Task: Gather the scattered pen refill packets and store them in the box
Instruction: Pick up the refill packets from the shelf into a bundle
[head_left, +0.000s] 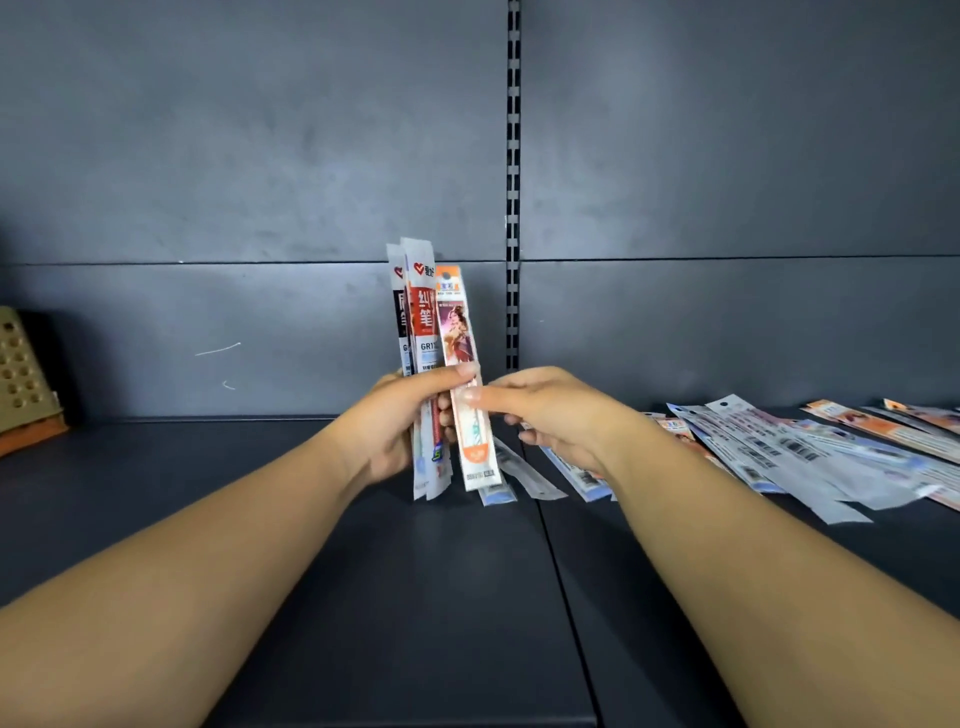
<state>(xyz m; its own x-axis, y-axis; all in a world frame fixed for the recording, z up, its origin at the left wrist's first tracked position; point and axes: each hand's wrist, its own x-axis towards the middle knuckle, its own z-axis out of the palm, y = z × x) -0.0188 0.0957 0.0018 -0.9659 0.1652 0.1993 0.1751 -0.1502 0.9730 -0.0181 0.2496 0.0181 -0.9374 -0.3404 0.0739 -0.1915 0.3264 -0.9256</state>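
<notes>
My left hand (400, 415) grips a small upright bundle of pen refill packets (423, 317): a black one, a red one and an orange one with a cartoon figure (457, 332). The thumb presses across their fronts. My right hand (550, 410) sits just right of the bundle, and its thumb tip touches the orange packet's lower half. Several more packets (779, 447) lie scattered flat on the dark shelf (415, 571) to the right, some under my right hand. The box is a tan shape (23, 374) at the far left edge, only partly seen.
A dark back panel rises behind the shelf, with a slotted upright rail (513, 182) near the middle. A seam (561, 571) divides the shelf into two boards. The tan box's wall has round holes, and it stands on something orange.
</notes>
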